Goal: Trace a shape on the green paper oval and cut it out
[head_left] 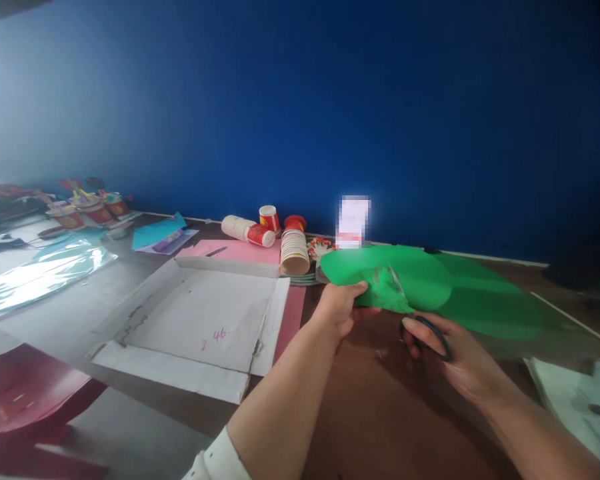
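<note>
My left hand [341,308] grips the near left edge of a sheet of green paper [420,270], its thumb on top. The sheet is raised above the brown table and has a rounded outline on the left. My right hand [443,347] is closed around the dark handles of a pair of scissors [437,337]. Their blades reach up and left at the paper's near edge; a blade shows against the green. Whether the blades are parted I cannot tell. Another green piece lies to the right, partly behind the raised sheet.
A shallow white box lid [195,320] lies to the left. Behind it are pink paper [213,250], stacked paper cups [295,250] and a blurred-out upright rectangle [354,222]. Dark red paper [25,393] sits near left. A thin stick [575,320] and white papers [555,387] are at right.
</note>
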